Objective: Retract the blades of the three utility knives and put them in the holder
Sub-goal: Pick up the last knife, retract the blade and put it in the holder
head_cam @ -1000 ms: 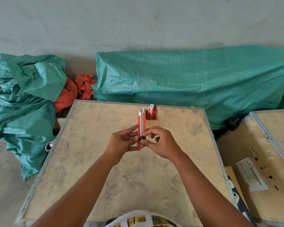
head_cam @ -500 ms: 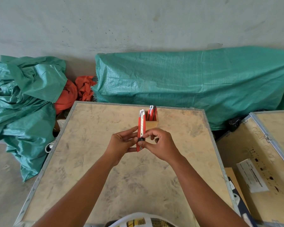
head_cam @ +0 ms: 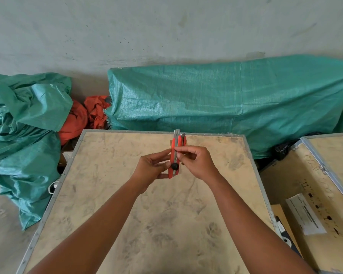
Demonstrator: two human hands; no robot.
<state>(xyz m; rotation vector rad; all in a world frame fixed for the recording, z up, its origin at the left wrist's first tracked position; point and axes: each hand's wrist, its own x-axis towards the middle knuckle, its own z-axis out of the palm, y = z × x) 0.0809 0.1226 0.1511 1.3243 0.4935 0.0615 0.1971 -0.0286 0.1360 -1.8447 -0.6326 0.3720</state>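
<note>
A red utility knife (head_cam: 174, 153) stands upright between my two hands above the middle of the wooden crate top (head_cam: 127, 194). My left hand (head_cam: 152, 167) grips its lower part from the left, thumb by the black slider knob. My right hand (head_cam: 196, 163) pinches its upper body from the right. A short metal tip shows at the knife's top. Just behind it, the holder is mostly hidden; only the dark top of another knife (head_cam: 184, 137) peeks out beside the held one.
A green tarp-covered bulk (head_cam: 236, 103) lies behind the crate. Crumpled green tarp (head_cam: 22, 123) and orange cloth (head_cam: 83, 117) sit at the left. A second crate (head_cam: 329, 175) with a paper label stands at the right.
My right hand's fingers have moved up from the slider knob to the knife's upper body. The knife and both hands sit slightly farther forward, now covering the holder.
</note>
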